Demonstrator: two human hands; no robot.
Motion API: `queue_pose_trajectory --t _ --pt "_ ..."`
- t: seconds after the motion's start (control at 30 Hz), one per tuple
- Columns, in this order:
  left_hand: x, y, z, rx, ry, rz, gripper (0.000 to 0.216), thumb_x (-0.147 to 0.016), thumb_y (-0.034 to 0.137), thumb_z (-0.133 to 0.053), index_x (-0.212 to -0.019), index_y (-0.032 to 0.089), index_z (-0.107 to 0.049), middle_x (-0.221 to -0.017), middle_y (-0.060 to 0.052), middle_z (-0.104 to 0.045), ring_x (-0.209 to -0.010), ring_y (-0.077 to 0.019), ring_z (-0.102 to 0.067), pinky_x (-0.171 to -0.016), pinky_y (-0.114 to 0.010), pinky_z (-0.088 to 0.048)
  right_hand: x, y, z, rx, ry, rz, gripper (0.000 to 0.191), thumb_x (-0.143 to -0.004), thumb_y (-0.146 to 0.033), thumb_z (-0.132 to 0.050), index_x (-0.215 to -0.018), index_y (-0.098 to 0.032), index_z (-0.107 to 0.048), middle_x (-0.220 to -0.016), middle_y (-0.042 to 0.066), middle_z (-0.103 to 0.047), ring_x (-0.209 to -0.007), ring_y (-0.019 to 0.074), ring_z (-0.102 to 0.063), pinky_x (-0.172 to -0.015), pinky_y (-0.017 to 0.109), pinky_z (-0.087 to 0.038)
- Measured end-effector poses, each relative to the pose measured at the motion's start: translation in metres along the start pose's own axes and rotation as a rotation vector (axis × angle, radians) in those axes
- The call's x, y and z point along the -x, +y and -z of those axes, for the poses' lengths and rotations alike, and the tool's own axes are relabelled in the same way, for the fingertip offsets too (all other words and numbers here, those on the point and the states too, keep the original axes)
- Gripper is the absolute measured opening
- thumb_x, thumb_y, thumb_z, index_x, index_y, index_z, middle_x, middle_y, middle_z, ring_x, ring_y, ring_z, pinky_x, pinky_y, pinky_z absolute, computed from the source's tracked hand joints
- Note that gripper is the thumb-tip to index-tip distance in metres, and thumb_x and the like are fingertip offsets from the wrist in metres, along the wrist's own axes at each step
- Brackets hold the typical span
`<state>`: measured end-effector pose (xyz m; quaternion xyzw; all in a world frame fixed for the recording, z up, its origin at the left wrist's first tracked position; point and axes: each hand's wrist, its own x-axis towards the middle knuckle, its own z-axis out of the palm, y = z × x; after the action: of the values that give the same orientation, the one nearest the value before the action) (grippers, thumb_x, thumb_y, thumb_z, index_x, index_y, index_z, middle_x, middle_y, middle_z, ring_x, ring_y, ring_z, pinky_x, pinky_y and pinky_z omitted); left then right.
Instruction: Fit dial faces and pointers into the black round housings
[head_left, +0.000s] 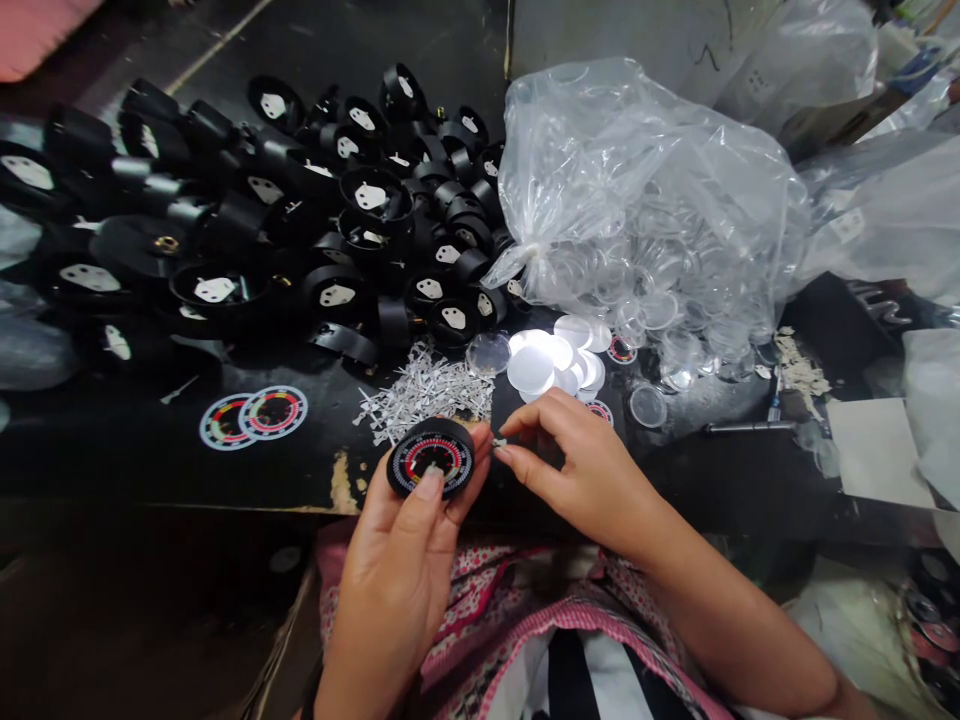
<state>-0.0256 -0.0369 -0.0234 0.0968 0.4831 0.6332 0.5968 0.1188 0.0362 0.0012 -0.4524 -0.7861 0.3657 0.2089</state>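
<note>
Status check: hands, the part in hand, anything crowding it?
Left hand holds black gauge. Right hand pinches small white needle beside it. Needle pile just behind, apart.

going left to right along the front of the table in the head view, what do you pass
two loose dial faces → heap of small white pointers → left hand holding a black gauge → right hand pinching a pointer → clear lens → white paper

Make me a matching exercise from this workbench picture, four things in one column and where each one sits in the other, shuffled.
Things:
1. gauge
2. small white pointer
3. clear plastic bag
4. two loose dial faces

Places:
A. pinched in the right hand
B. flat on the table, left of the hands
C. held in the left hand
D. behind the white discs

Pairs: 1-C, 2-A, 3-D, 4-B
</note>
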Motion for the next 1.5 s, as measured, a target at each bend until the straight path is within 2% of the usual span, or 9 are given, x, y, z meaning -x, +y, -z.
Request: queue_pose_trajectory --t 0.2,0.4,0.5,0.67,0.83,1.07,1.17,1.33,1.5 --pt "-0.001 0.004 -0.001 -0.033 0.016 0.050 0.020 -0.088 0.030 -0.068 -0.106 0.022 -0.071 -0.119 -0.007 -0.073 -0.121 -0.0250 -0.063 -0.101 -0.035 -0.054 0.005 -0.001 0.003 0.278 0.028 0.141 0.013 -0.098 -0.024 -0.054 -0.091 -0.018 -0.063 -0.089 0.005 -0.065 -0.086 0.0190 -0.056 -0.079 0.035 -0.037" --pt "-0.011 0.000 0.000 -0.208 0.040 0.053 0.042 -0.083 0.034 -0.072 -0.123 0.028 -0.063 -0.115 -0.003 -0.073 -0.112 -0.0217 -0.067 -0.100 -0.031 -0.053 0.008 -0.011 0.002 -0.074 0.040 0.077 0.011 -0.097 -0.022 -0.055 -0.088 -0.019 -0.061 -0.085 0.001 -0.065 -0.084 0.0152 -0.059 -0.077 0.029 -0.042" --pt "-0.013 -0.008 0.002 -0.334 -0.060 0.043 0.036 -0.086 0.036 -0.069 -0.121 0.031 -0.065 -0.119 -0.001 -0.070 -0.112 -0.0205 -0.066 -0.103 -0.031 -0.049 0.008 -0.013 -0.001 -0.011 0.048 0.042 0.012 -0.097 -0.022 -0.055 -0.087 -0.019 -0.061 -0.086 0.002 -0.065 -0.085 0.0163 -0.059 -0.079 0.031 -0.041" --pt "-0.011 -0.014 0.003 -0.358 -0.177 -0.029 0.030 -0.091 0.033 -0.064 -0.120 0.034 -0.064 -0.127 0.001 -0.065 -0.123 -0.0199 -0.059 -0.111 -0.033 -0.041 0.009 -0.012 -0.002 0.093 0.045 0.017 0.012 -0.097 -0.021 -0.055 -0.087 -0.018 -0.060 -0.086 0.002 -0.065 -0.081 0.0160 -0.057 -0.077 0.032 -0.037" --pt "-0.008 -0.008 0.001 -0.402 -0.142 -0.045 0.030 -0.087 0.034 -0.068 -0.116 0.030 -0.065 -0.121 -0.002 -0.067 -0.119 -0.0228 -0.062 -0.107 -0.035 -0.045 0.010 -0.014 0.001 0.072 0.030 0.005 0.013 -0.096 -0.020 -0.056 -0.084 -0.018 -0.059 -0.083 0.002 -0.063 -0.078 0.0155 -0.055 -0.074 0.031 -0.037" --pt "-0.004 -0.002 -0.002 -0.600 -0.092 -0.183 0.021 -0.084 0.034 -0.069 -0.105 0.029 -0.069 -0.110 -0.002 -0.071 -0.105 -0.0222 -0.067 -0.093 -0.031 -0.053 0.015 -0.015 0.000 0.021 0.008 -0.039 0.020 -0.096 -0.017 -0.057 -0.076 -0.018 -0.053 -0.078 0.000 -0.059 -0.075 0.0144 -0.053 -0.071 0.029 -0.037" --pt "-0.002 -0.001 -0.001 -0.658 -0.068 -0.194 0.020 -0.082 0.034 -0.070 -0.101 0.028 -0.070 -0.104 -0.002 -0.072 -0.099 -0.0236 -0.069 -0.090 -0.032 -0.054 0.018 -0.017 -0.005 0.042 0.003 -0.067 0.021 -0.096 -0.018 -0.057 -0.075 -0.019 -0.051 -0.076 0.000 -0.059 -0.075 0.0145 -0.053 -0.071 0.029 -0.037" --pt "-0.003 -0.002 0.004 -0.713 -0.023 -0.195 0.024 -0.080 0.040 -0.071 -0.102 0.031 -0.072 -0.110 -0.001 -0.072 -0.107 -0.0264 -0.067 -0.099 -0.035 -0.050 0.019 -0.017 -0.010 -0.034 -0.017 -0.136 0.020 -0.095 -0.020 -0.059 -0.076 -0.019 -0.053 -0.075 -0.002 -0.060 -0.072 0.0128 -0.054 -0.068 0.027 -0.036" --pt "-0.005 -0.002 0.007 -0.751 -0.064 -0.140 0.026 -0.081 0.048 -0.069 -0.101 0.031 -0.072 -0.104 -0.001 -0.074 -0.099 -0.0252 -0.069 -0.088 -0.032 -0.055 0.016 -0.013 -0.005 -0.074 -0.067 -0.187 0.028 -0.090 -0.022 -0.064 -0.066 -0.018 -0.049 -0.063 -0.006 -0.052 -0.060 0.0097 -0.046 -0.062 0.026 -0.029"
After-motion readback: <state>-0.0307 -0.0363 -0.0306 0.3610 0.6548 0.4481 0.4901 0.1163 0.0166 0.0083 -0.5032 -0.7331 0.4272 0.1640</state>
